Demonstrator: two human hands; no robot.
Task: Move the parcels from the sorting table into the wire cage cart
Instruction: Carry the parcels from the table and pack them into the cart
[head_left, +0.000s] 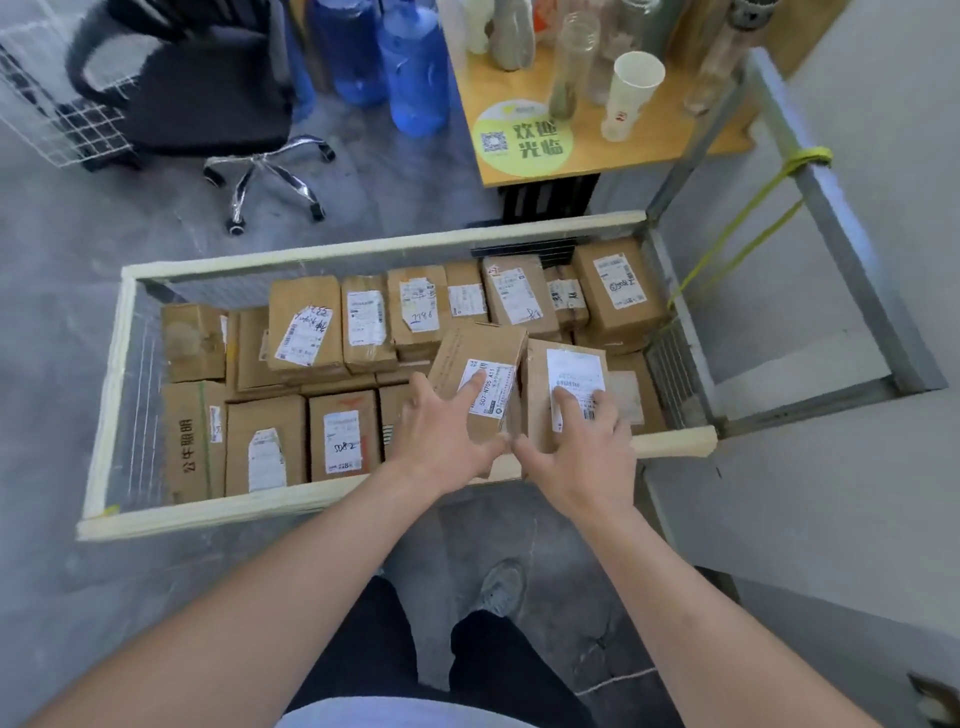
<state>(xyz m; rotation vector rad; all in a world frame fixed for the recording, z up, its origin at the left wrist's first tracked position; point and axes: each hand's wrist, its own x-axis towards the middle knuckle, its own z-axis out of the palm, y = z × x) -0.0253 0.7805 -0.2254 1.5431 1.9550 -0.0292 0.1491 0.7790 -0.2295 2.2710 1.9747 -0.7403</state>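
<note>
— What is seen in the middle of the frame?

— A wire cage cart (363, 249) with a pale padded rim is seen there, packed with brown cardboard parcels (306, 332) set in rows, white labels facing up.

— And where are the hands placed?

— Both are reached over the near rim, right of centre. The left hand (441, 426) is laid on a tilted parcel (478, 374), its fingers spread and straight, the forefinger pressed on the white label. The thumb is hidden at the near end of the box, so a pinch cannot be confirmed.

— The other one?

— The right hand (582, 441) is rested flat on the second parcel (566, 384) just beside the first, fingers spread over its label. The two boxes are touching and are raised above the packed layer, at the lower right part of the cart.

— What is shown around the cart?

— A wooden table (597, 150) is seen at the upper right, with a paper cup (631, 93), clear bottles (571, 62) and a round green sticker (524, 140) on it. Two blue water jugs (415, 67) are stood at the top centre, and a black office chair (208, 78) at the upper left. A metal frame (831, 218) tied with yellow-green cord (737, 228) is attached at the right end of the cart. Dark trousers and a grey shoe (501, 587) are seen at the bottom, on grey floor.
</note>
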